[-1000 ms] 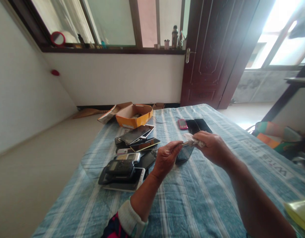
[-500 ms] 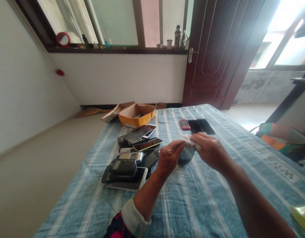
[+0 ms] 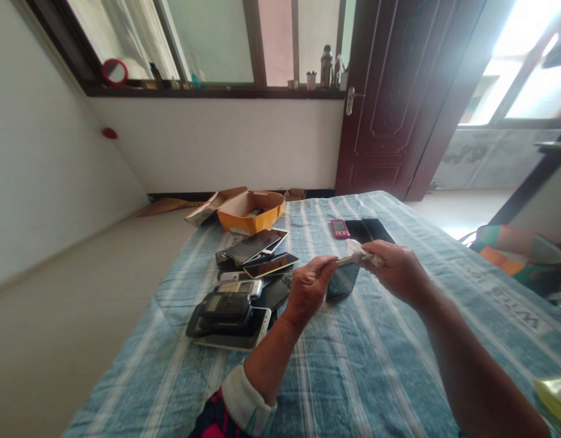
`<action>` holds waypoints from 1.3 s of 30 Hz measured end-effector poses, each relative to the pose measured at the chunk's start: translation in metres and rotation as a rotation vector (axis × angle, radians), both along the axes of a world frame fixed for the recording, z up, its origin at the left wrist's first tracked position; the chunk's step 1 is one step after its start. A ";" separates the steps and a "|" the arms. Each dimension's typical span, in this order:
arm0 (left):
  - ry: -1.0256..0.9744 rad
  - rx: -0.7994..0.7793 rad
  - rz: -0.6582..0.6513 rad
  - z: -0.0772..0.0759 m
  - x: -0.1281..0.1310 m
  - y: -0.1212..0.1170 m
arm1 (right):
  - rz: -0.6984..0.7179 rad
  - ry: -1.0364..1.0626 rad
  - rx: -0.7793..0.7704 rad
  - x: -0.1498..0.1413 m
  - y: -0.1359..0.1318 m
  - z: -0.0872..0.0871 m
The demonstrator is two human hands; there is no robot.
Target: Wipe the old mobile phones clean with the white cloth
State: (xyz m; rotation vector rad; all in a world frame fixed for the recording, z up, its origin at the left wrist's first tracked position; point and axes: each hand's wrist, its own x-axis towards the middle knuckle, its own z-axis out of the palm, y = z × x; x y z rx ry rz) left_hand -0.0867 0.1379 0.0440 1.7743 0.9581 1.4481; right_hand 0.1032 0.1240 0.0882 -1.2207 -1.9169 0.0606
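A dark-screened phone [image 3: 343, 282] is held tilted above the striped cloth, gripped at its upper left edge by my left hand [image 3: 310, 289]. My right hand [image 3: 397, 267] is closed around a crumpled white tissue [image 3: 360, 252], pressed to the phone's top edge near its right corner. Left of my hands lies a loose heap of old phones, among them a black keypad phone [image 3: 226, 306], a silver keypad phone [image 3: 244, 288] and a phone with a yellow edge [image 3: 271, 265]. Beyond my right hand sit a red phone [image 3: 339, 229] and dark flat phones [image 3: 370, 231] side by side.
An open orange cardboard box [image 3: 251, 222] stands at the far left of the cloth-covered surface [image 3: 353, 365]. Something yellow and shiny [image 3: 554, 398] lies at the right edge. Behind are a white wall and a dark red door [image 3: 389, 91].
My right hand has slid the tissue to the right along the phone's top edge, away from my left hand. More of the phone shows now.
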 end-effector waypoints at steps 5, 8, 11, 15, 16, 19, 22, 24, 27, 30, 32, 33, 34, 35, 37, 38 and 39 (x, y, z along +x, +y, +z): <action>-0.012 -0.018 0.014 0.004 -0.002 0.000 | -0.027 0.157 -0.158 0.001 0.006 -0.010; -0.032 -0.040 0.039 0.003 -0.006 0.003 | 0.022 0.317 -0.275 -0.003 0.013 -0.023; -0.059 -0.059 0.046 0.000 -0.010 0.008 | 0.046 0.500 -0.353 -0.010 0.019 -0.033; -0.075 -0.066 0.047 -0.003 -0.012 0.012 | 0.048 0.572 -0.406 -0.016 0.022 -0.037; -0.075 -0.067 0.046 -0.004 -0.012 0.012 | 0.053 0.581 -0.421 -0.016 0.022 -0.038; -0.084 -0.068 0.058 -0.004 -0.012 0.012 | 0.070 0.610 -0.459 -0.014 0.025 -0.043; -0.096 -0.076 0.068 -0.005 -0.012 0.012 | 0.097 0.635 -0.508 -0.012 0.029 -0.050; -0.106 -0.083 0.074 -0.006 -0.012 0.013 | 0.120 0.643 -0.551 -0.011 0.030 -0.054; -0.127 -0.091 0.079 -0.007 -0.012 0.014 | 0.135 0.643 -0.590 -0.011 0.030 -0.054; -0.125 -0.089 0.076 -0.006 -0.011 0.013 | 0.116 0.677 -0.528 -0.013 0.027 -0.047; -0.104 -0.078 0.076 -0.005 -0.011 0.012 | 0.094 0.704 -0.469 -0.015 0.025 -0.041; -0.092 -0.069 0.077 -0.005 -0.011 0.012 | 0.085 0.713 -0.449 -0.016 0.025 -0.039; -0.081 -0.060 0.077 -0.005 -0.011 0.012 | 0.079 0.717 -0.438 -0.017 0.024 -0.039; -0.074 -0.052 0.079 -0.004 -0.011 0.011 | 0.077 0.717 -0.435 -0.017 0.024 -0.039; -0.069 -0.038 0.083 -0.004 -0.011 0.012 | 0.083 0.708 -0.448 -0.017 0.025 -0.042; -0.071 -0.033 0.085 -0.004 -0.011 0.012 | 0.088 0.701 -0.458 -0.016 0.025 -0.044; -0.074 -0.032 0.088 -0.005 -0.011 0.012 | 0.096 0.695 -0.474 -0.015 0.026 -0.047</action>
